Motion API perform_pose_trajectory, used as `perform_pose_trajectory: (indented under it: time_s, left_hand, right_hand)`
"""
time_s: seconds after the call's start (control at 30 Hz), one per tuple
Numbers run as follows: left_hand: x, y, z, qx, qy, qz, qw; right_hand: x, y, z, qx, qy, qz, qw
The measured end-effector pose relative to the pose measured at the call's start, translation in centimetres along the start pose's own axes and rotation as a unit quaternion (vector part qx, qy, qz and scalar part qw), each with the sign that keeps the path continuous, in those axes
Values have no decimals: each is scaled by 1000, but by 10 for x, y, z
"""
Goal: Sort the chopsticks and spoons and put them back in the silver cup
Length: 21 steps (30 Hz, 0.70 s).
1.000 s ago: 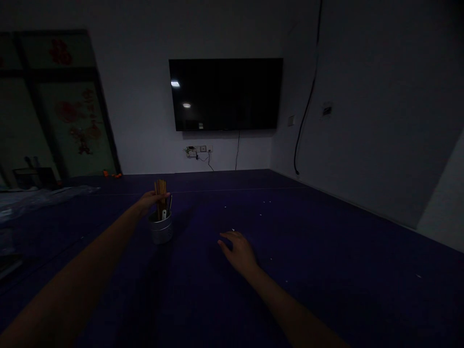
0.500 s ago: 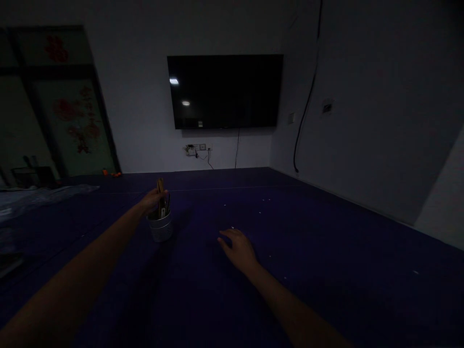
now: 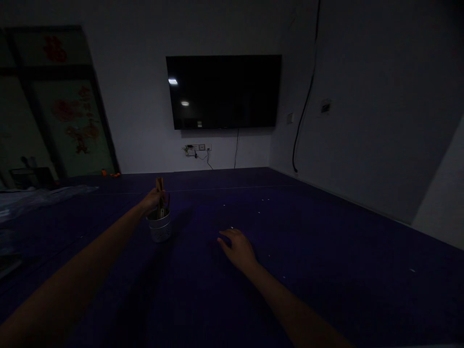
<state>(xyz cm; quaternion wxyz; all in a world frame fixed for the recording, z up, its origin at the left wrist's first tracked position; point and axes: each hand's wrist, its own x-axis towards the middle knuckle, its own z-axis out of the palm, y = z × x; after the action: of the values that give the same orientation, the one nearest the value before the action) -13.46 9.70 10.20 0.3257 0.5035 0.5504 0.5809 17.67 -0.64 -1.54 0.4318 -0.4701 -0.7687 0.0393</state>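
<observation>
Metal container [image 3: 160, 232], one, grey, perforated wall: upright on the purple surface [image 3: 203, 280], left of its middle, well short of the far edge by the wall.

Wooden sticks [image 3: 160, 184], a bundle: in the container, upper ends rising above the left hand [image 3: 152, 199]. Grip of that hand: fingers closed around the bundle above the rim.

Pale-handled utensil [image 3: 162, 212] and dark slim utensil [image 3: 168, 200], one each: beside the sticks in the container.

Right hand [image 3: 237, 246]: grip released, holding nothing visible; fingers curved, thumb apart, well to the right of the container.

White flecks [image 3: 259, 212], several: scattered towards the far edge and the right edge.

Risks, as judged: sideways pull on the sticks could lever against the rim and tip the container, the right hand being too far off to steady it; a loose hold could let single sticks slip.

Condition of view: very dim. Lower stick ends hidden by the container wall; stick count unclear; utensil types uncertain; both forearms cut off by the frame; right-hand contact with the surface not determinable; near edge of the surface not identifiable.
</observation>
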Motion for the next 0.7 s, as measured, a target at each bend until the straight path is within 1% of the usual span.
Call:
perform_pose_trajectory:
  time_s: [0.1,0.23,0.47,0.7]
  left_hand:
    - [0,0,-3,-7,-2,2,1000]
    - [0,2,-6,-8,-12,23,1000]
    - [1,5,-10,-27,29,37,999]
    - [9,13,-17,-59,52,68,995]
  right_hand:
    - [0,0,-1,2,-5,1,1000]
    - [0,-1,-1,0,-8,3,1000]
    - [-1,1,0,0,-6,-3,1000]
    - [0,2,1,-1,-10,-4,1000]
